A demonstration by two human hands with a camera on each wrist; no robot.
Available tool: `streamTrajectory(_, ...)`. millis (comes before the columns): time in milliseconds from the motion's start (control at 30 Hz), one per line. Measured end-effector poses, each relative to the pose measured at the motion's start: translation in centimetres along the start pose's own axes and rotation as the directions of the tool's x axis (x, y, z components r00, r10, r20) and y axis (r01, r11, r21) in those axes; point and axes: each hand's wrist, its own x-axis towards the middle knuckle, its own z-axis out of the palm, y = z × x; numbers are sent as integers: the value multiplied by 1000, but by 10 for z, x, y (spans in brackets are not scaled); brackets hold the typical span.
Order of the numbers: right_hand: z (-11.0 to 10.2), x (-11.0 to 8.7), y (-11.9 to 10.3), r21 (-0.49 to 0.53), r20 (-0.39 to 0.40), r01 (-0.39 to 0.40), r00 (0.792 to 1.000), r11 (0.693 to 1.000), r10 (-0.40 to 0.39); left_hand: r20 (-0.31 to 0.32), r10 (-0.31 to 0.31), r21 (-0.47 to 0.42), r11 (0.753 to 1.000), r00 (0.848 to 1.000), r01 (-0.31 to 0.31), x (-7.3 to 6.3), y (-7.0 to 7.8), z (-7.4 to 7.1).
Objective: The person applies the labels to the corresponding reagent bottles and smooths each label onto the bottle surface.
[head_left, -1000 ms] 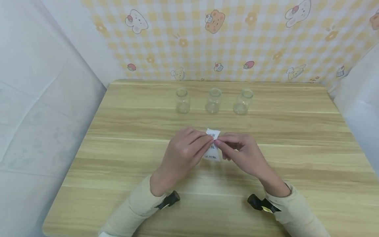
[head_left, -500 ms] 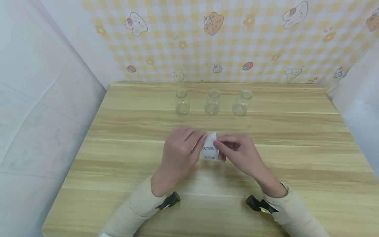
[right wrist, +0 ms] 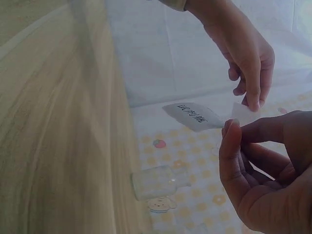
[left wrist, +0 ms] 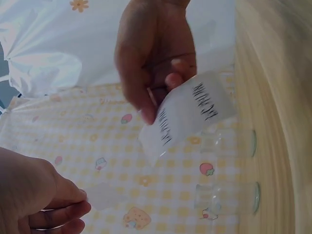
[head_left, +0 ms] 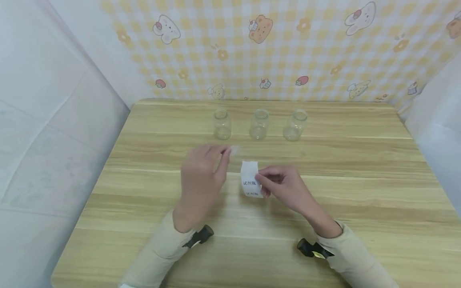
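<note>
Cloth in yellow-and-white gingham [head_left: 237, 64], printed with cartoon animals, strawberries and cupcakes, hangs behind the wood-grain table [head_left: 360, 200], with white sheeting [head_left: 54, 120] at both sides. Near the table's back edge I count three clear glass jars [head_left: 259, 127], upright in one row with gaps between them. All three are open-mouthed, and the tabletop shows through their glass. On the person's side of that row, one label strip [head_left: 248, 172] is held in the air, two lines of Chinese characters showing. The right hand [head_left: 282, 186] pinches its right edge between thumb and fingers. The left hand [head_left: 199, 176], blurred, pinches one small pale slip [head_left: 235, 150], apart from the strip. Two black wrist-worn devices [head_left: 206, 233] sit at the cuffs of two beige sleeves [head_left: 155, 248].
</note>
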Motion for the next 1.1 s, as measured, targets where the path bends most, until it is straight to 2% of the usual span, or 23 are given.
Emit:
streamTrajectory(133, 6, 6, 12, 6, 67, -69, 995, 998, 68, -11, -6, 3, 1000, 1000, 6, 3, -6, -2)
streamTrajectory(233, 10, 10, 23, 8, 135, -134, 982, 991, 132, 6, 8, -4, 1000, 1000, -8, 2, -6, -1)
streamTrajectory(300, 11, 11, 29, -11, 183, -175, 968, 984, 174, 20, 16, -8, 1000, 1000, -16, 1, -5, 1)
streamTrajectory(367, 12, 11, 31, -86, 204, -198, 956, 976, 212, 33, 24, -11, 1000, 999, -23, 0, -4, 2)
streamTrajectory(433, 13, 9, 30, -158, 180, -195, 958, 968, 222, 39, 26, -10, 1000, 999, -26, -1, -3, 4)
streamTrajectory(533, 12, 6, 21, -158, 95, -182, 976, 971, 198, 51, 42, -2, 999, 998, -42, -2, 0, 7)
streamTrajectory(667, 8, 2, 4, 35, -1, -133, 991, 990, 133, 91, 93, -9, 996, 991, -93, -5, 8, 11)
streamTrajectory(800, 3, 2, -3, 182, -47, -111, 991, 977, 122, 141, 148, -28, 989, 979, -146, -10, 16, 14)
streamTrajectory(900, -1, 4, -4, 240, -61, -130, 987, 962, 149, 156, 168, -30, 986, 973, -166, -14, 21, 16)
streamTrajectory(1100, -3, 5, -3, 262, -76, -142, 983, 955, 167, 167, 195, -21, 981, 967, -194, -19, 25, 19)
